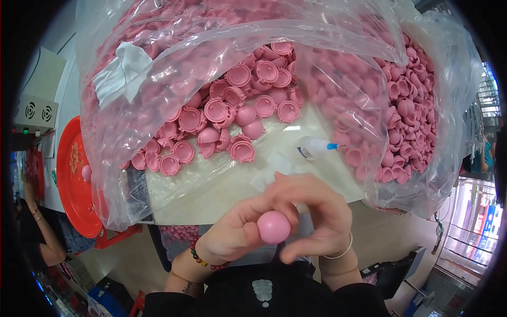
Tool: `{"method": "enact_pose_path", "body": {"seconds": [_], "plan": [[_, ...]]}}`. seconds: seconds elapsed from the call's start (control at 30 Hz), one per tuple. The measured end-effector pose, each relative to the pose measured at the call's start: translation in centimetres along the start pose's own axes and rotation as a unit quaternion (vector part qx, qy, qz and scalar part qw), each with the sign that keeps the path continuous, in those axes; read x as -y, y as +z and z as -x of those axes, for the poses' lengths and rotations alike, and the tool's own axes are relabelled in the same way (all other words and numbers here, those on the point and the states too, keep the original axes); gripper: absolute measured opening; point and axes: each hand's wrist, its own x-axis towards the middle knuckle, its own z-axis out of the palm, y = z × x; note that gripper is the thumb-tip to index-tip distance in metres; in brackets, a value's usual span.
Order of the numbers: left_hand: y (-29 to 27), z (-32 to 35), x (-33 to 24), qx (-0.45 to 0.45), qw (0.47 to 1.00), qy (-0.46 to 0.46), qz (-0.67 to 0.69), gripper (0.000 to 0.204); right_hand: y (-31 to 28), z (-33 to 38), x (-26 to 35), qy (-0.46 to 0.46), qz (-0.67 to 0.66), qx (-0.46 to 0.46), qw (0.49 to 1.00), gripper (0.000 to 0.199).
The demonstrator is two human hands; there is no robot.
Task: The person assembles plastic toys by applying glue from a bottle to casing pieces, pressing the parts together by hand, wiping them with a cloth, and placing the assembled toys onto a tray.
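My left hand [232,224] holds a smooth pink plastic ball [274,227] between thumb and fingers, just off the near edge of the table. Curving around the ball's far and right sides, my right hand [319,214] has its thumb held apart from its fingers, with a gap between it and the ball. Some of the right fingertips overlap the left fingers, and whether they touch the ball is hidden. Beyond the hands, loose pink half-shells [217,111] with open rims are heaped on the pale table [195,198].
A white squeeze bottle [314,149] with a blue tip lies near a crumpled tissue [272,177]. Clear plastic bags [338,105] full of pink shells cover the back and right. Another cloth [121,74] rests on the left bag. A red tray [74,179] stands left, near another person's arm [50,243].
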Motion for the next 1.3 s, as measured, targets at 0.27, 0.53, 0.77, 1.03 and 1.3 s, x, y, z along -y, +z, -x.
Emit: {"method": "enact_pose_path", "body": {"seconds": [0.27, 0.53, 0.77, 1.03, 1.3], "plan": [[0.9, 0.1, -1.2, -0.185, 0.956, 0.184, -0.137, 0.054, -1.0, 2.8, -1.0, 0.000, 0.451, 0.033, 0.892, 0.033], [-0.1, 0.3, -1.3, -0.101, 0.878, 0.325, -0.336, 0.050, -0.2, 1.3, 0.3, -0.102, 0.359, -0.158, 0.914, 0.022], [0.5, 0.9, -0.8, -0.184, 0.793, 0.355, -0.460, 0.046, 2.0, 1.2, 0.7, -0.058, 0.172, -0.067, 0.981, 0.025], [1.8, 1.0, -1.4, -0.218, 0.654, 0.361, -0.628, 0.040, 1.9, 1.5, 1.6, -0.139, 0.343, 0.012, 0.929, 0.023], [2.3, 1.0, -1.8, -0.236, 0.585, 0.320, -0.707, 0.036, 2.1, 1.8, 0.8, -0.183, 0.395, 0.022, 0.900, 0.022]]}}
